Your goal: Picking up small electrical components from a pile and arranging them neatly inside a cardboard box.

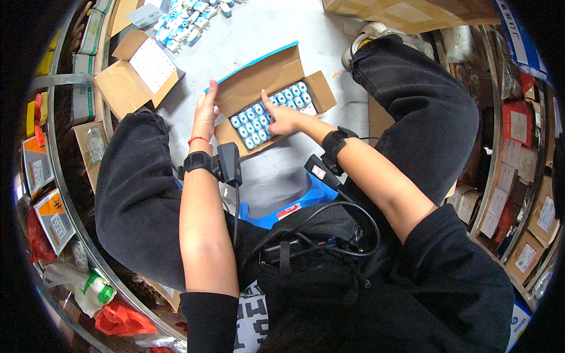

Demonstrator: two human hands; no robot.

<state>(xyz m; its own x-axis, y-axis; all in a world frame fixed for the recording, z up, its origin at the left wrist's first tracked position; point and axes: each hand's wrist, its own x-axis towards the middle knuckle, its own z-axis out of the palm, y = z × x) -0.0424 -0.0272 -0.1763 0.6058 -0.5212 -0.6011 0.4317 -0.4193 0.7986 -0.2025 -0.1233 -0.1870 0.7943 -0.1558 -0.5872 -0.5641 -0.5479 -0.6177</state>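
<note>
An open cardboard box (pixel 265 77) with a blue-edged lid lies on the floor before me, its flaps spread. Rows of small white-and-blue cylindrical pieces (pixel 250 128) stand inside, each with a dark hole in its top. My left hand (pixel 206 111) is at the box's left side, thumb up by the lid's corner; whether its fingers pinch the cardboard cannot be told. Over the middle of the rows is my right hand (pixel 280 115), index finger extended and the other fingers curled. It touches or hovers over the pieces, and hides several of them.
Loose white-and-blue plug-like pieces (pixel 187 22) lie in a heap at the upper left. Another open cardboard box (pixel 119 88) with white contents stands at the left. A large taped carton (pixel 410 15) is at the upper right. Shelves of boxes flank both legs.
</note>
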